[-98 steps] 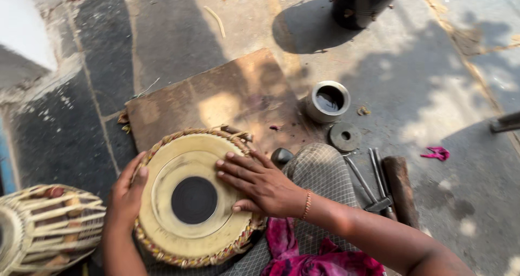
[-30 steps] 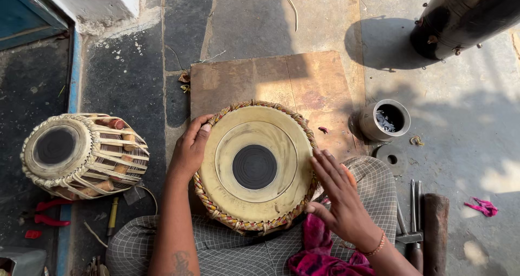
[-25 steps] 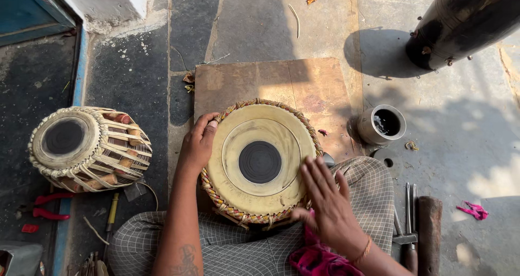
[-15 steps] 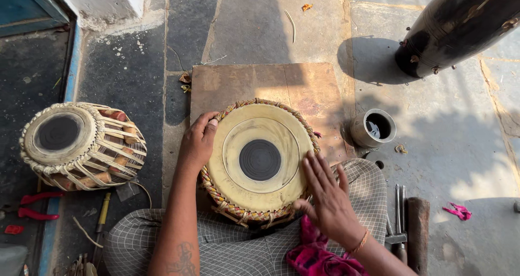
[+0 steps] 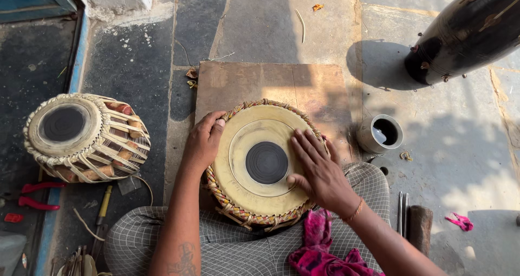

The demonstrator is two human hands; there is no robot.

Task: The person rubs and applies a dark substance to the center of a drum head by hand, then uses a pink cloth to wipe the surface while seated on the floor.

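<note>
A round drum head (image 5: pixel 254 197), pale yellow with a black centre spot and a braided rim, rests on my lap over checked cloth. My left hand (image 5: pixel 203 140) grips its left rim with the fingers curled over the edge. My right hand (image 5: pixel 318 168) lies flat on the skin at the right, fingers spread, thumb near the black spot.
A wooden board (image 5: pixel 254 84) lies on the stone floor behind the drum head. A second laced drum (image 5: pixel 86 138) stands at left. A small metal cup (image 5: pixel 381 133) sits at right, a large dark drum (image 5: pixel 466 32) at top right. Red pliers (image 5: pixel 32 195), a pink cloth (image 5: pixel 325 249) and tools (image 5: pixel 411 222) lie near.
My right hand has slid from the drum head's lower right rim up onto the skin. My left hand keeps its hold on the left rim. The view has shifted a little.
</note>
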